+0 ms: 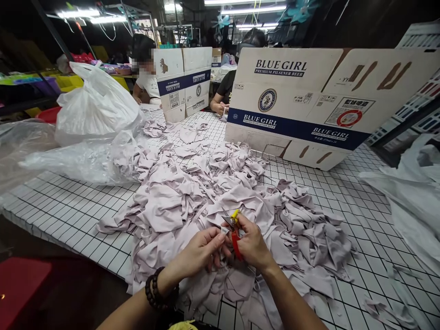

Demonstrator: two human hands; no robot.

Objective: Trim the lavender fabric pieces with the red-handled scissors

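Over a large heap of pale pinkish-grey fabric pieces [165,206], both my hands are close together. My right hand [252,243] is closed around small scissors [235,240] with red and yellow handles; their blades point left and look parted. My left hand [206,247], wearing a dark bead bracelet, pinches a small pale bit of fabric [223,230] between thumb and fingers, right by the blades. Whether the blades touch that piece I cannot tell. Part of the fabric under my hands is hidden by them.
Flattened beer cartons, one large [292,96] and one smaller [184,82], stand upright across the grid-patterned table [99,243]. White plastic bags [96,105] lie at left, another bag [415,192] at right. Two people sit beyond the cartons. Fabric scraps [388,311] lie at front right.
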